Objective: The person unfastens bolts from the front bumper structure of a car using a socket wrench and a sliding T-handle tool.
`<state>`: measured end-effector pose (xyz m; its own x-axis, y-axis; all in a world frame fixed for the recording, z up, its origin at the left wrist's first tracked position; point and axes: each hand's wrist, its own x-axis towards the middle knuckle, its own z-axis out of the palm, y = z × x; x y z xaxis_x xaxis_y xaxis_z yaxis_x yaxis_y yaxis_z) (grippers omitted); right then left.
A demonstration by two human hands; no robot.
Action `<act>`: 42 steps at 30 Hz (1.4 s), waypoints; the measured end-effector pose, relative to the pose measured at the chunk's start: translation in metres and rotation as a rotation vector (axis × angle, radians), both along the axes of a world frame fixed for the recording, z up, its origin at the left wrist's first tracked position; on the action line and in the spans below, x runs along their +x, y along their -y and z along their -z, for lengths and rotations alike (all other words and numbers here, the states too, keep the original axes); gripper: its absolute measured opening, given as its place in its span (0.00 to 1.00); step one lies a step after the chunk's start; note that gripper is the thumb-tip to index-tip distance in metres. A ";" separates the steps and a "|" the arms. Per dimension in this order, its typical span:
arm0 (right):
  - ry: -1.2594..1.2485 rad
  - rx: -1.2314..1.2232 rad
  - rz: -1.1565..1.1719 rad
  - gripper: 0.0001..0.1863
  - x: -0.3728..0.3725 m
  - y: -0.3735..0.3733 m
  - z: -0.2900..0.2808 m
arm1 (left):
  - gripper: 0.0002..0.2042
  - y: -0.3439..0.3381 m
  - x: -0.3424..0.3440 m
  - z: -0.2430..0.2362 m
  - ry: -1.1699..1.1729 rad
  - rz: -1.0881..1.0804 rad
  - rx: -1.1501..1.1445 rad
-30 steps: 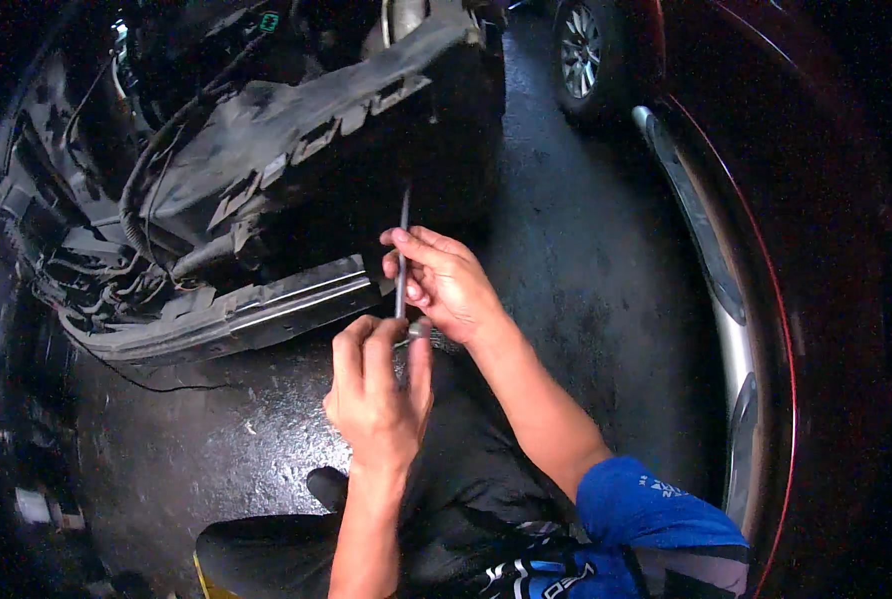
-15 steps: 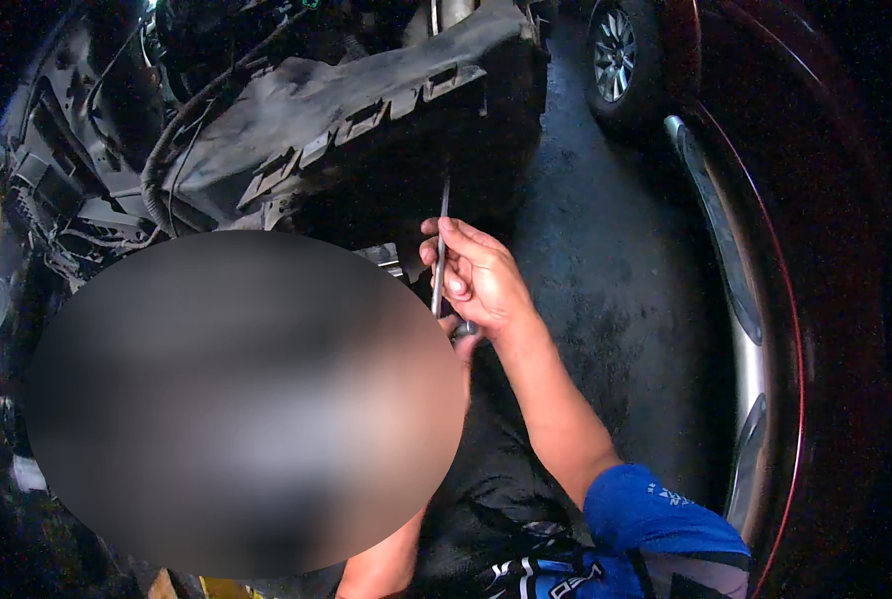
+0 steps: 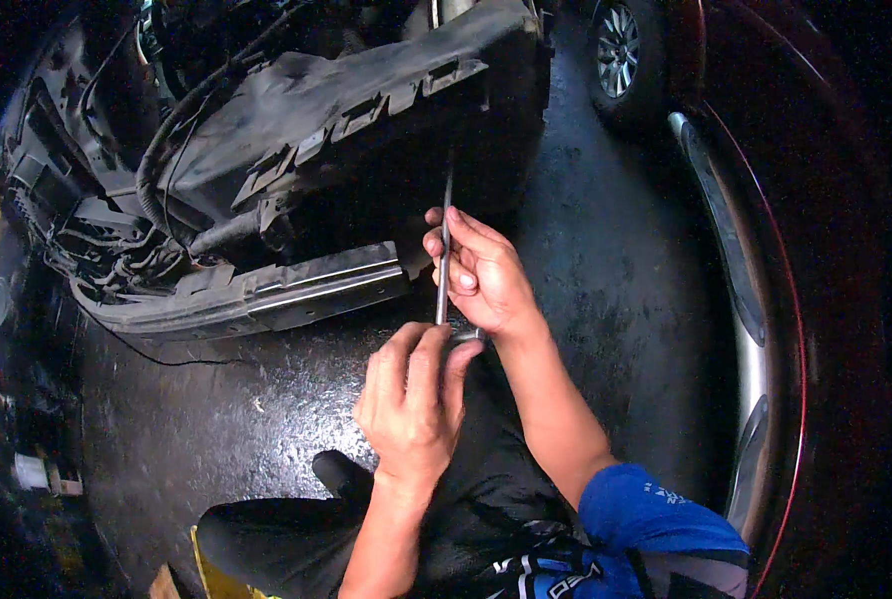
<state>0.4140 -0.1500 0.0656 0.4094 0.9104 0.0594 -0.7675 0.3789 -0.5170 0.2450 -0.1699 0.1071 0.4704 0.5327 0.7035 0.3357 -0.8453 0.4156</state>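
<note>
A long, thin metal rod (image 3: 443, 285) stands nearly upright in front of me, its upper end fading into the dark area beneath the car's front. My right hand (image 3: 488, 282) pinches it partway up between thumb and fingers. Lower down, my left hand (image 3: 411, 404) is closed around a short metal piece (image 3: 466, 336) at the rod's bottom end, part of which shows by the thumb. The fingers hide how the two metal parts join. Both hands are close together, the right one above the left.
At upper left is a car's stripped front end, with a dark plastic panel (image 3: 336, 95) and a metal bumper beam (image 3: 306, 285) left of my hands. A dark red car with a silver side step (image 3: 749, 369) stands at right. My bent leg (image 3: 276, 544) is below.
A grey blurred oval covered most of my left hand, the beam and the floor earlier; these now show. My right hand and the rod have shifted only slightly.
</note>
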 end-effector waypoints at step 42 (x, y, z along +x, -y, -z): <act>-0.006 -0.212 0.106 0.10 0.012 -0.016 0.005 | 0.17 -0.025 -0.001 0.022 0.800 0.601 -1.852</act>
